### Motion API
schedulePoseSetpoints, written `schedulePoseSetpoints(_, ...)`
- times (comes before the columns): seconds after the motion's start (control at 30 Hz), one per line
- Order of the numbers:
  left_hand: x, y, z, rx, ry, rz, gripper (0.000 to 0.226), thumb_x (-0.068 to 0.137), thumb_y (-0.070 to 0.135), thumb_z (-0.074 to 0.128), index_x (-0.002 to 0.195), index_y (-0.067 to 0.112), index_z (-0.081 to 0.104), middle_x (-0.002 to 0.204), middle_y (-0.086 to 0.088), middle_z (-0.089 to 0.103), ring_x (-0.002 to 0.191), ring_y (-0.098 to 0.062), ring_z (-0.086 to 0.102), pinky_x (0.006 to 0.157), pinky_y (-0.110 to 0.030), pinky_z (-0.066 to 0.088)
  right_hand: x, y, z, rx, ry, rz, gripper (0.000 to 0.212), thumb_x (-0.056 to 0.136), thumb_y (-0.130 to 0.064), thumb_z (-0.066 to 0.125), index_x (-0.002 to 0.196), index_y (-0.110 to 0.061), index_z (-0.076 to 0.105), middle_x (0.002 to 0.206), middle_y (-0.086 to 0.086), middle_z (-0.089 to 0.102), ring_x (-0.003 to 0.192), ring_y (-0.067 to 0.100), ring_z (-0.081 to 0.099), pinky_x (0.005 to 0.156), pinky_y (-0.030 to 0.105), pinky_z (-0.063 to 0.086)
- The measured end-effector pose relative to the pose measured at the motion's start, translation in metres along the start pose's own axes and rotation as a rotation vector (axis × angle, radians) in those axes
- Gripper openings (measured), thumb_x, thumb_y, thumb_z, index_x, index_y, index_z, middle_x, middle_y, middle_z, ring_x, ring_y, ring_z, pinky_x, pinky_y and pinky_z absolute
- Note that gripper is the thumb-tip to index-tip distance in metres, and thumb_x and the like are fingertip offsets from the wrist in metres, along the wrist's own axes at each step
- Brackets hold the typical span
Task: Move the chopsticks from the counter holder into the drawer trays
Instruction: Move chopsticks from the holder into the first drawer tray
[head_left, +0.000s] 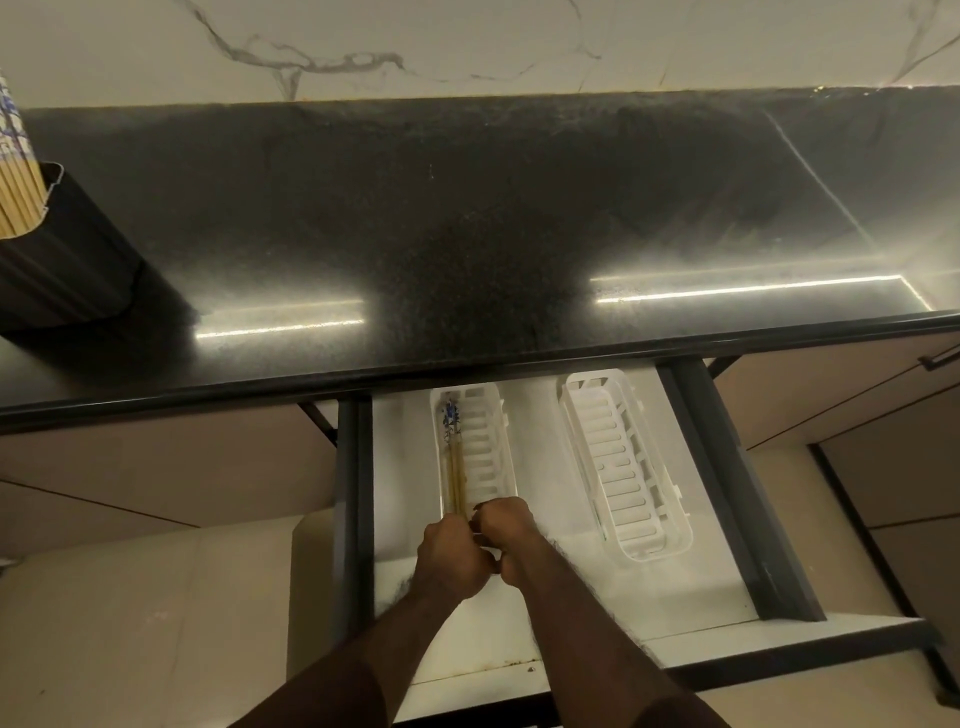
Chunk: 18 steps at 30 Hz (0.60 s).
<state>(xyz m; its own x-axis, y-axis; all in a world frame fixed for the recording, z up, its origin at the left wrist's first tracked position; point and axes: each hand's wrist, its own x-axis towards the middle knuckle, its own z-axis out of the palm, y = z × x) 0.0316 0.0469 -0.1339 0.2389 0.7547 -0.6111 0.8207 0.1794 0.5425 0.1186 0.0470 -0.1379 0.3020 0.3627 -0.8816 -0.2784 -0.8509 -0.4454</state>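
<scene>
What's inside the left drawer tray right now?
A few chopsticks lie along the left side of the left tray, patterned ends pointing away. Both hands, left and right, cover the tray's near end, hiding the tips.

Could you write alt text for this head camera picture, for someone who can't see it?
Two hands, left hand and right hand, meet at the near end of the left tray in an open drawer, where chopsticks lie. The right tray holds none.

On my counter (467, 208) the black holder (78, 260) stands at the left edge. My open drawer (540, 467) carries two white trays (498, 467), side by side.
</scene>
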Motion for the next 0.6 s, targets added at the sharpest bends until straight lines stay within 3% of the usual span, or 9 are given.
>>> schedulePoseSetpoints(0.13, 0.001, -0.004, 0.001, -0.044, 0.006, -0.004, 0.037, 0.082, 0.022, 0.073, 0.113, 0.006, 0.062, 0.109, -0.008, 0.07, 0.099, -0.026, 0.068, 0.087, -0.032, 0.057, 0.004, 0.001, 0.002, -0.11, -0.012, -0.085, 0.031, 0.093, -0.006, 0.051, 0.121, -0.01, 0.063, 0.11, 0.01, 0.067, 0.103, 0.029, 0.065, 0.077, 0.04, 0.057)
schedulePoseSetpoints(0.27, 0.001, -0.008, -0.004, -0.092, 0.152, -0.014, 0.02, 0.089, 0.017, 0.064, 0.104, 0.005, 0.07, 0.096, -0.009, 0.073, 0.087, -0.023, 0.07, 0.081, -0.027, 0.057, 0.01, 0.002, 0.007, -0.431, 0.072, -0.266, 0.044, 0.086, -0.01, 0.061, 0.129, -0.018, 0.059, 0.125, 0.01, 0.063, 0.113, 0.027, 0.062, 0.096, 0.038, 0.054)
schedulePoseSetpoints(0.37, -0.002, -0.01, -0.012, -0.193, 0.24, -0.046, 0.016, 0.086, 0.005, 0.065, 0.1, 0.005, 0.073, 0.094, -0.01, 0.074, 0.084, -0.024, 0.071, 0.082, -0.03, 0.057, 0.009, -0.004, 0.012, -0.66, 0.153, -0.459, 0.036, 0.091, -0.013, 0.058, 0.127, -0.017, 0.061, 0.126, 0.006, 0.065, 0.115, 0.025, 0.062, 0.095, 0.028, 0.049)
schedulePoseSetpoints(0.47, -0.003, -0.018, -0.018, -0.33, 0.282, -0.071, 0.019, 0.082, 0.0, 0.065, 0.099, 0.003, 0.073, 0.089, -0.01, 0.074, 0.079, -0.024, 0.072, 0.081, -0.042, 0.06, 0.009, -0.008, 0.016, -0.83, 0.199, -0.617, 0.026, 0.095, -0.015, 0.053, 0.118, -0.011, 0.065, 0.117, 0.009, 0.069, 0.106, 0.027, 0.066, 0.089, 0.031, 0.051)
schedulePoseSetpoints(0.6, -0.006, -0.023, -0.024, -0.423, 0.283, -0.084, 0.018, 0.081, -0.003, 0.066, 0.096, 0.005, 0.073, 0.083, -0.006, 0.073, 0.074, -0.02, 0.073, 0.075, -0.036, 0.062, 0.016, -0.008, 0.018, -0.941, 0.196, -0.683, 0.023, 0.096, -0.015, 0.051, 0.113, -0.008, 0.064, 0.112, 0.013, 0.069, 0.101, 0.032, 0.067, 0.085, 0.035, 0.054)
